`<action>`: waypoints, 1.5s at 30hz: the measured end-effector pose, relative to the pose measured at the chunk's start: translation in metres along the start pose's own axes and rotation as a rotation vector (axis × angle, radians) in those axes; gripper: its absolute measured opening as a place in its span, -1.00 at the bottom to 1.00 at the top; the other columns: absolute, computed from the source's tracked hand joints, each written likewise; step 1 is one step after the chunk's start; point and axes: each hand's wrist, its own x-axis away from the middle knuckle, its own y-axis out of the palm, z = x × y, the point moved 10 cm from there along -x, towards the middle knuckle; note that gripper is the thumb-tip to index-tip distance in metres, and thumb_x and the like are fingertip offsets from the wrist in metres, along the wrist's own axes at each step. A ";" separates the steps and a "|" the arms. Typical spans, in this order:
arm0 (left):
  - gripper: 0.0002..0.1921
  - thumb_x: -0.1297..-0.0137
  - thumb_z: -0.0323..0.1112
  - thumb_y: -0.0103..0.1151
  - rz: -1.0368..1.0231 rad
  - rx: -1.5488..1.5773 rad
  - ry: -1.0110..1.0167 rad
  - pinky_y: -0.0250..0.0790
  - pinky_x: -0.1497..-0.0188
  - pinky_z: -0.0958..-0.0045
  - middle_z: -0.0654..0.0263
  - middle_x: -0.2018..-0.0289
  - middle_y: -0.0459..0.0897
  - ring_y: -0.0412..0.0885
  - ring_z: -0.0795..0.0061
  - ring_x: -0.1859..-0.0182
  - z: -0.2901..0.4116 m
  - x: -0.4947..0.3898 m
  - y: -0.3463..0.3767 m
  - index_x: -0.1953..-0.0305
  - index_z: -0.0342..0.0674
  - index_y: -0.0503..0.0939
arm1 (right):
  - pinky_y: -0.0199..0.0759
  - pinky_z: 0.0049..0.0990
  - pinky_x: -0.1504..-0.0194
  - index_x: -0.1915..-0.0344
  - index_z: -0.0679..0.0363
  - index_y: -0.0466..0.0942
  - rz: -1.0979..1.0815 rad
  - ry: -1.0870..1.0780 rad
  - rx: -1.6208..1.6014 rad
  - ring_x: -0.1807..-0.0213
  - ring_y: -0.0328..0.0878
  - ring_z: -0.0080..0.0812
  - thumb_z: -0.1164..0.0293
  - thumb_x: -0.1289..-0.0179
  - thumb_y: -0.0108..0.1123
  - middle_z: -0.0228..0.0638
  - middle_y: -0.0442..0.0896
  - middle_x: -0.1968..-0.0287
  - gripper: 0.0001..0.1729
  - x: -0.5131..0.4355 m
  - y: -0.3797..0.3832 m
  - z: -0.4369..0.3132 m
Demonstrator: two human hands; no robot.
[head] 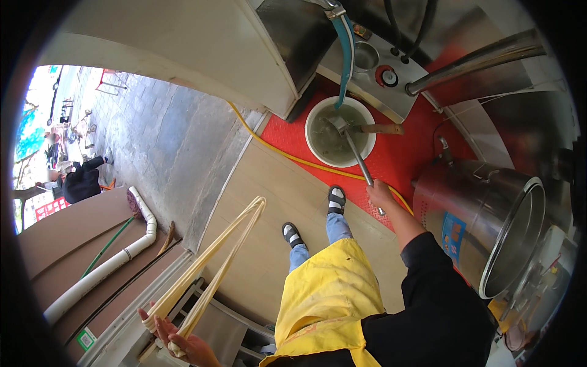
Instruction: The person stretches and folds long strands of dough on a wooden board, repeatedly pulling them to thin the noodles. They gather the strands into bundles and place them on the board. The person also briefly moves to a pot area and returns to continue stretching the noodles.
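Long strands of pulled noodle dough (215,250) loop out from my left hand (183,337), their ends wrapped around its fingers at the lower left. The far end of the loop hangs free over the tiled floor. My right hand (381,195) grips the metal handle of a ladle (360,158), whose head dips into a white bucket (310,142) of cloudy water. A wooden handle (380,129) also sticks out over the bucket's rim. A blue hose (345,55) hangs from above into the bucket.
A large steel pot (458,192) stands at the right, near a steel counter (399,98) with a round opening. A yellow hose (293,158) crosses the floor beside my feet. White pipe (105,270) runs along the left wall. A person in dark clothes (82,181) is outside at the far left.
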 end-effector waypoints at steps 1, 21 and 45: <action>-0.66 -0.51 -0.39 -0.06 0.002 0.001 0.003 0.28 -0.27 0.06 0.01 -0.14 0.57 0.50 0.07 -0.16 0.001 -0.001 0.001 -0.19 -0.35 0.55 | 0.45 -0.31 0.63 0.32 0.28 0.44 0.065 -0.094 0.220 0.64 0.53 -0.41 0.41 -0.42 0.10 -0.26 0.59 0.46 -0.83 -0.007 -0.002 -0.007; -0.64 -0.55 -0.37 -0.09 0.102 0.225 0.229 0.23 -0.34 0.06 -0.02 -0.22 0.53 0.45 0.04 -0.25 -0.016 0.023 -0.024 -0.21 -0.38 0.55 | 0.21 -0.50 0.70 0.33 0.19 0.40 -0.301 0.063 -0.863 0.71 0.31 -0.59 0.46 -0.29 0.22 -0.42 0.41 0.58 -0.85 0.128 0.093 0.069; -0.62 -0.59 -0.35 -0.13 0.116 0.836 0.608 0.16 -0.44 0.07 -0.06 -0.32 0.48 0.39 0.02 -0.36 0.005 0.025 -0.108 -0.24 -0.41 0.55 | 0.18 -0.56 0.68 0.30 0.24 0.45 0.362 -0.255 -1.226 0.65 0.31 -0.67 0.45 -0.35 0.25 -0.45 0.44 0.52 -0.85 0.670 -0.134 0.058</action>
